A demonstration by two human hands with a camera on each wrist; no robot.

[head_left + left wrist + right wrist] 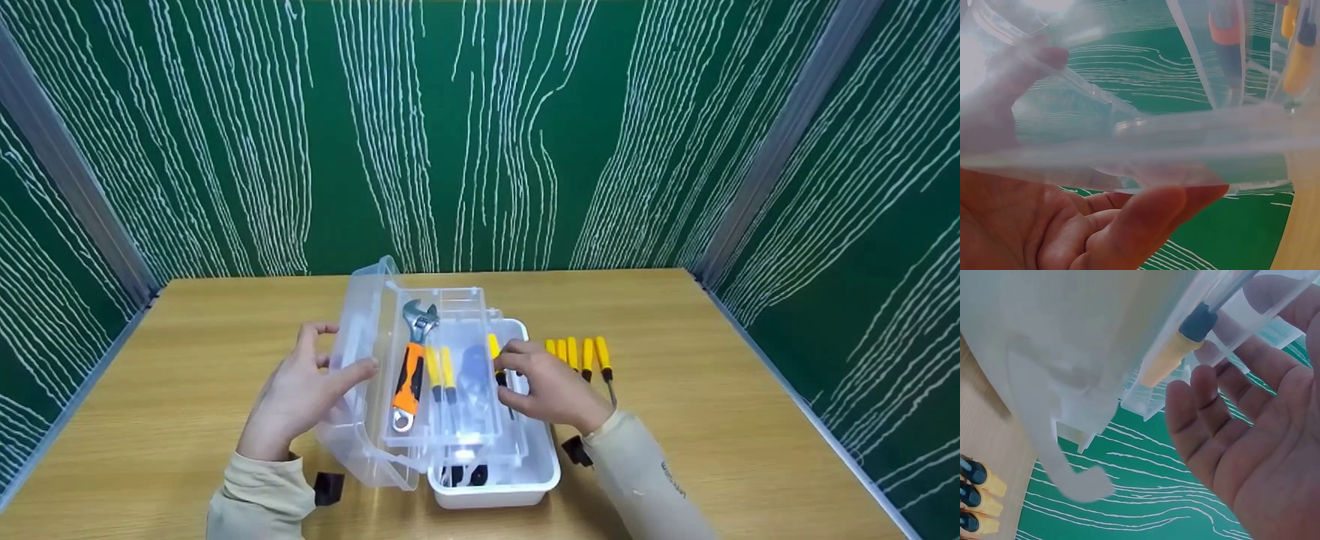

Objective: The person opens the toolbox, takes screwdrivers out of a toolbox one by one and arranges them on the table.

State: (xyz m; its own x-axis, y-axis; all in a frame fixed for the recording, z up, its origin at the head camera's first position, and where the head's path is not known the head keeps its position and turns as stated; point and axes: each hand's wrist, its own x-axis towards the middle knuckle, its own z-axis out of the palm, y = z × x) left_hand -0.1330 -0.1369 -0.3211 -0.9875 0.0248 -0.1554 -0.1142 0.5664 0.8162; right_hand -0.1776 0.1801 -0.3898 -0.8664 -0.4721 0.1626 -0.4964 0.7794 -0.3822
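My left hand (pixel 292 397) grips the hinged clear lid (pixel 356 330) of a toolbox by its edge; in the left wrist view the thumb shows through the plastic of the lid (pixel 1185 149). Raised over the white toolbox base (pixel 536 457) is a clear tray (pixel 487 435). An adjustable wrench (pixel 410 375) with an orange handle lies in it beside two yellow-handled screwdrivers (pixel 448 367). My right hand (pixel 555 386) has loosely bent fingers at the tray's right wall, around another screwdriver (pixel 1171 360); contact with it is unclear.
Several more yellow screwdrivers (pixel 586 360) lie in a row on the wooden table (pixel 225 337), right of the toolbox. Black items (pixel 478 474) sit inside the base. Green walls (pixel 480 135) with white streaks enclose the table at the back and sides.
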